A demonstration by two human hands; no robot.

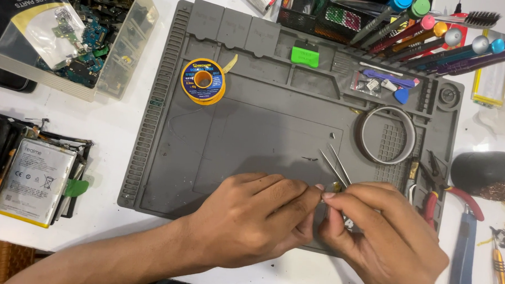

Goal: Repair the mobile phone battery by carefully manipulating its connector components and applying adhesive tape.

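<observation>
A white tabletop carries a large grey work mat with moulded compartments along its top edge. At the upper left stands a clear plastic box of small circuit boards, and a flat phone battery lies at the left. On the mat sit a ring of tape and a yellow spool of solder wire. Low on the mat, the left hand and right hand meet, fingertips pinched together around a tiny part too small to identify. The right hand also grips thin metal tweezers, tips pointing away.
</observation>
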